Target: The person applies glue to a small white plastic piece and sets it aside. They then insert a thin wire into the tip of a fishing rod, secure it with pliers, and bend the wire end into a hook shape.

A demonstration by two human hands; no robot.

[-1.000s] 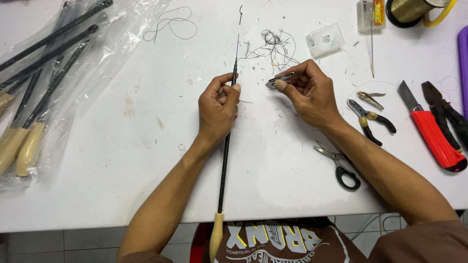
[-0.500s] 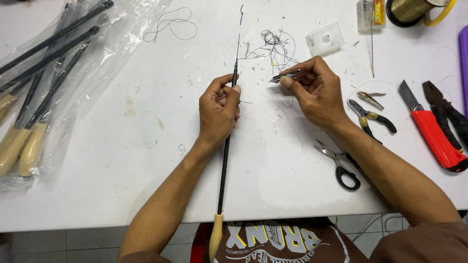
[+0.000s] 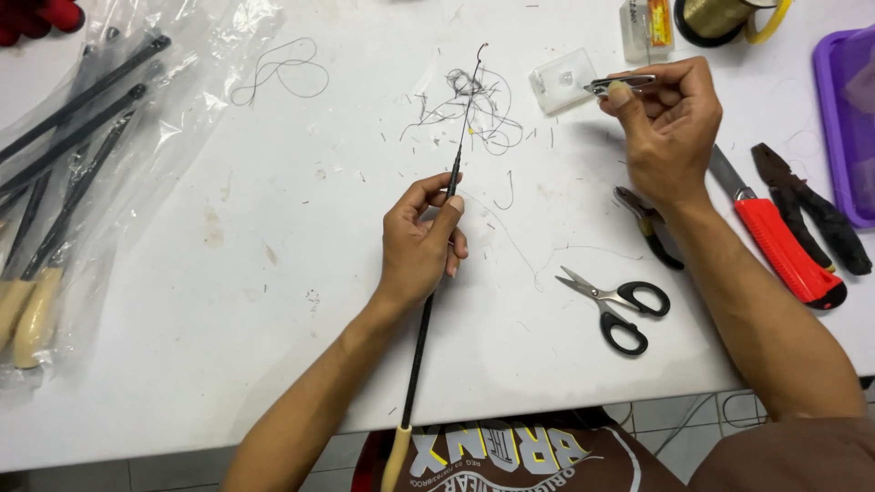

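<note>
I see left hand (image 3: pixel 419 246) closed around thin black rod (image 3: pixel 436 273), which runs from table edge up toward tangled thread (image 3: pixel 469 105) | right hand (image 3: pixel 665 128) raised near top of white table (image 3: pixel 228 301), pinching small metal clip (image 3: pixel 620 85) | scissors (image 3: pixel 615 305), pliers (image 3: pixel 649 226), red utility knife (image 3: pixel 775 241) lie beside right forearm.

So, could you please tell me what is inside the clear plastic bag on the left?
The clear plastic bag holds several thin black rods with pale handles. Its crinkled folds hide their exact number.
</note>
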